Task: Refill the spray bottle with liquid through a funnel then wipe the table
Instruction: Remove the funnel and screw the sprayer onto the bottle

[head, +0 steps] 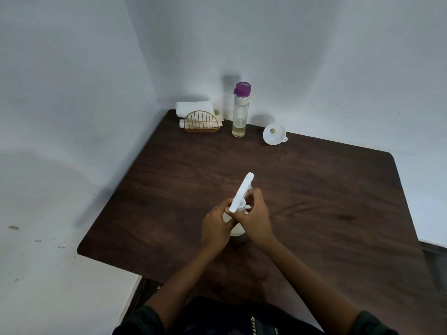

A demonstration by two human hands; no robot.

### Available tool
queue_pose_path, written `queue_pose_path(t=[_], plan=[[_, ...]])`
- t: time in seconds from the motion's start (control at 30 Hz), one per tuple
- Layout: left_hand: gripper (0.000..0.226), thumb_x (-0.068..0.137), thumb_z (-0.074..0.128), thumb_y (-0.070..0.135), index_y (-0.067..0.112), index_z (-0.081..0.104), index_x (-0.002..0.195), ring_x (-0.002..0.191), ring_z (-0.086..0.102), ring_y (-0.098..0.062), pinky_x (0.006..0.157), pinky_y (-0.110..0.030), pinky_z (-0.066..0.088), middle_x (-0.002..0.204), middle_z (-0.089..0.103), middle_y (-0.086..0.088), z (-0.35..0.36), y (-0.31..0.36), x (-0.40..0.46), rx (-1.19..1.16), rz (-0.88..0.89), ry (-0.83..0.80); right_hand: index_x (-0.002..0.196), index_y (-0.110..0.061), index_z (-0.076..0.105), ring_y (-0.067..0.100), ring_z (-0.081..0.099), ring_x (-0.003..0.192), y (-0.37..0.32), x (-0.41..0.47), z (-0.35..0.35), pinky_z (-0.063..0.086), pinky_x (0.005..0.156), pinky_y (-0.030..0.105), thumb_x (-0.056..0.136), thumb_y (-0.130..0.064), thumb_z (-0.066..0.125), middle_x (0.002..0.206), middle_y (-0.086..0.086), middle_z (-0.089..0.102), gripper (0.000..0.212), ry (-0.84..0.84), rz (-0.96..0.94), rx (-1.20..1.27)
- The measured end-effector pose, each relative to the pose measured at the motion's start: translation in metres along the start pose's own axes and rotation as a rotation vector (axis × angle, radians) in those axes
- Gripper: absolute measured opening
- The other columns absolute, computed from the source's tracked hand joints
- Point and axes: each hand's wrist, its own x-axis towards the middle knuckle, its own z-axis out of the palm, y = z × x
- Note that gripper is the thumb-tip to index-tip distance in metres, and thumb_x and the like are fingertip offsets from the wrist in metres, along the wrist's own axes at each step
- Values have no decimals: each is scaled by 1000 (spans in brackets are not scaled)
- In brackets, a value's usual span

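Note:
A white spray bottle [242, 193] stands on the dark wooden table [326, 189] near its middle, its trigger head pointing away from me. My left hand [216, 226] grips the bottle's body, most of which is hidden. My right hand [254, 215] holds the neck just under the spray head, fingers curled round it. A tall clear bottle [240, 112] with a purple cap and a little yellowish liquid at the bottom stands at the back. A white funnel [274, 134] lies to its right. A folded white cloth [194, 108] rests in the far left corner.
A gold wire napkin holder [202, 123] with napkins stands in front of the cloth. White walls close in the table's left and far sides. The table's right edge drops off beside a grey floor strip [434, 252].

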Motion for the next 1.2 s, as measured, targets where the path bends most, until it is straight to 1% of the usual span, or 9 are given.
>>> queue_pose_path(t=[0.1, 0.2, 0.4, 0.53, 0.63, 0.73, 0.87, 1.03, 1.2], plan=[[24, 87, 65, 22, 20, 68, 111, 88, 66, -15, 72, -25, 48, 97, 73, 3, 0, -4, 2, 33, -6, 6, 114, -18, 54, 14, 54, 106, 9, 0, -6, 49, 85, 27, 70, -26, 79, 111, -2, 56, 52, -165, -18, -22], [30, 87, 66, 31, 18, 67, 114, 89, 64, -14, 71, -22, 46, 100, 73, 0, 0, -7, 1, 35, 10, 24, 112, -18, 62, 9, 57, 107, 6, -2, -20, 48, 87, 25, 80, -16, 73, 113, -2, 62, 34, -244, -40, 76], [33, 84, 69, 27, 20, 66, 116, 91, 65, -14, 79, -34, 52, 103, 73, 0, 2, -4, 5, 32, -10, 4, 91, -11, 59, 6, 63, 81, -1, -2, -14, 49, 71, 21, 70, -12, 80, 86, -6, 66, 30, -14, 9, 109], [28, 85, 65, 16, 23, 68, 111, 89, 65, -12, 75, -26, 49, 99, 72, 6, 0, -6, 4, 17, 18, -4, 101, -18, 51, 12, 59, 92, 4, -3, -1, 51, 76, 26, 66, -22, 84, 94, -5, 60, 49, -19, -7, 61], [33, 79, 63, 37, 27, 68, 110, 89, 65, -9, 75, -25, 50, 98, 72, 9, -1, -9, 3, -8, -7, -9, 119, -18, 55, 13, 54, 106, 8, -3, -7, 47, 86, 28, 77, -24, 75, 110, -2, 59, 47, -139, -29, 40], [52, 72, 55, 60, 27, 68, 110, 82, 59, -1, 71, -22, 47, 92, 68, 15, 0, -9, 3, -14, 18, -4, 113, -14, 62, 9, 57, 102, 5, -1, -15, 46, 82, 24, 82, -15, 70, 107, -2, 62, 32, -171, -42, 64], [31, 83, 68, 31, 25, 67, 113, 87, 60, -3, 77, -25, 49, 99, 70, 12, 2, -7, 5, -6, 19, -12, 95, -15, 56, 8, 60, 87, -2, 0, -6, 47, 69, 13, 74, -12, 76, 89, -8, 62, 29, 4, -6, 63], [25, 86, 65, 19, 24, 68, 111, 84, 59, -1, 71, -9, 43, 91, 62, 22, 0, -8, 4, 30, 31, 0, 99, -22, 48, 16, 53, 98, 6, 1, 4, 49, 76, 26, 66, -26, 82, 98, -6, 56, 47, -15, 15, 0], [34, 76, 58, 57, 41, 65, 105, 75, 58, 10, 68, -9, 42, 79, 63, 33, -1, -10, 3, -8, 3, 13, 114, -17, 61, 10, 52, 107, 8, -1, -17, 45, 90, 29, 82, -18, 69, 113, 0, 60, 33, -209, -27, 9]])
